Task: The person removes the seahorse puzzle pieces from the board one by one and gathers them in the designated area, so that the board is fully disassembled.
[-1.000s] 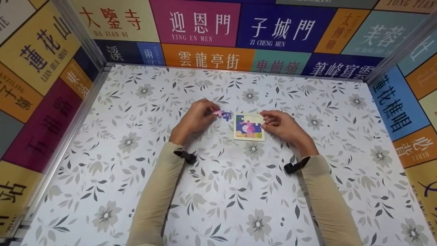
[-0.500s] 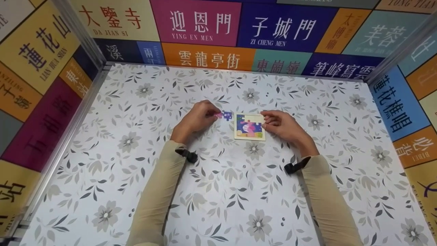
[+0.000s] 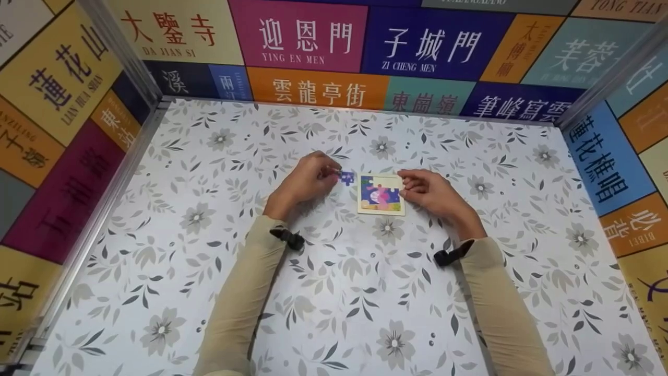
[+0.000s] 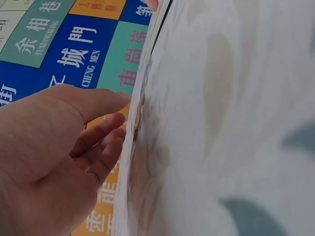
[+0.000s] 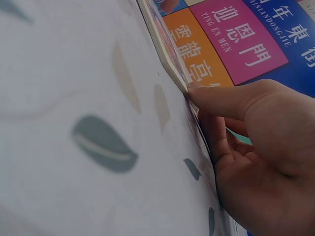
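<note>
A small square jigsaw puzzle [image 3: 381, 212] in a pale frame lies on the table in the head view, with a purple and pink picture partly filled in and bare cream along its top. My right hand [image 3: 430, 192] holds the frame at its right edge, index finger near the upper corner and thumb lower down. In the right wrist view the thumb [image 5: 216, 98] meets the frame's corner. Left of the frame lies a loose purple puzzle piece [image 3: 347, 178]. My left hand [image 3: 311, 177] has its fingertips right beside it, covering a pink piece; in the left wrist view its fingers are loosely bent.
A white tabletop [image 3: 323, 292] with grey leaves and flowers spreads around both arms. Colourful panels [image 3: 308, 34] with large characters stand along the back and sides. Each sleeved forearm carries a black wrist camera [image 3: 288, 239].
My left hand has shifted slightly right toward the purple piece, and the pink piece is now hidden under its fingers. The right hand and the framed puzzle stay nearly still.
</note>
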`<act>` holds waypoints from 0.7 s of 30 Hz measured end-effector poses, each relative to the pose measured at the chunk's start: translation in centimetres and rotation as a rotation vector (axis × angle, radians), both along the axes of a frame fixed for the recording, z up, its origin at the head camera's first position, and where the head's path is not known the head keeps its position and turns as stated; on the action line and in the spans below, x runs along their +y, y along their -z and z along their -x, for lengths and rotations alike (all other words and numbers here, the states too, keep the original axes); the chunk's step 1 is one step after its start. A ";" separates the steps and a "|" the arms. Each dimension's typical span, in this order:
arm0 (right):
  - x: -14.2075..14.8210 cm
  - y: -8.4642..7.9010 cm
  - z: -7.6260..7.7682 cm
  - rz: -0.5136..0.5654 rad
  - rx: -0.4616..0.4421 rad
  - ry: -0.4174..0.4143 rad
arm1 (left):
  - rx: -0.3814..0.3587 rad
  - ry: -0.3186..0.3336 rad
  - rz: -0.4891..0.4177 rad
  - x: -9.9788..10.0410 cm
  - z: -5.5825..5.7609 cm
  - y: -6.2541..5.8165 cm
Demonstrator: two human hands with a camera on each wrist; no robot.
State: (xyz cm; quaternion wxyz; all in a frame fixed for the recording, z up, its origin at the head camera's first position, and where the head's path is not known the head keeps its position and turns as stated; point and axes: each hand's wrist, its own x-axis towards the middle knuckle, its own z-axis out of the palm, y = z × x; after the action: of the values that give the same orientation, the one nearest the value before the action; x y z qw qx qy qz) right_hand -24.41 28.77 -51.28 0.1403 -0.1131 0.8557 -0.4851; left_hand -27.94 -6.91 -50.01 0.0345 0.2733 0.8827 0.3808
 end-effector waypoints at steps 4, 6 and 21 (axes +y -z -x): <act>0.1 -0.1 0.0 0.011 -0.010 -0.003 | 0.041 0.044 -0.009 1.3 -0.3 -0.1; 0.1 0.0 -0.1 0.010 -0.016 -0.007 | 0.059 0.078 -0.008 1.9 -0.5 -0.1; 0.0 0.2 0.0 0.001 -0.007 0.020 | -0.007 0.153 0.040 6.6 -1.1 -0.5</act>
State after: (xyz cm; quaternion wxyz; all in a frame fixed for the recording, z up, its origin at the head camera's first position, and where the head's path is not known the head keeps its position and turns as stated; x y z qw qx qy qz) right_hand -24.46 28.81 -51.44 0.1382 -0.1030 0.8561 -0.4873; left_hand -26.86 -0.35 -49.47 0.0720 0.3379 0.8665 0.3604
